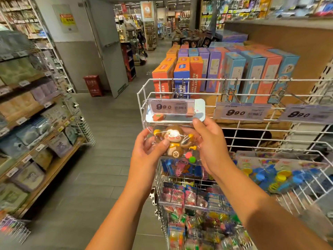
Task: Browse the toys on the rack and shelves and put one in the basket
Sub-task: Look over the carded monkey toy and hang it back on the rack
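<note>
I see both hands holding a clear packet in front of the white wire rack (pixel 144 91): my left hand (pixel 149 150) pinches its lower edge, my right hand (pixel 210 141) curls round its side. The monkey toy (pixel 173 139) inside is brown with yellow ears, possibly with small balls beside it.

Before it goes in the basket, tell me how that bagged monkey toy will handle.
The monkey toy sits in a clear, crinkled bag, so the wrap probably flexes and feels slick while the figure stays stiff. It looks light: the left hand and right hand hold it by fingertips. The small loose balls may shift inside.
</note>
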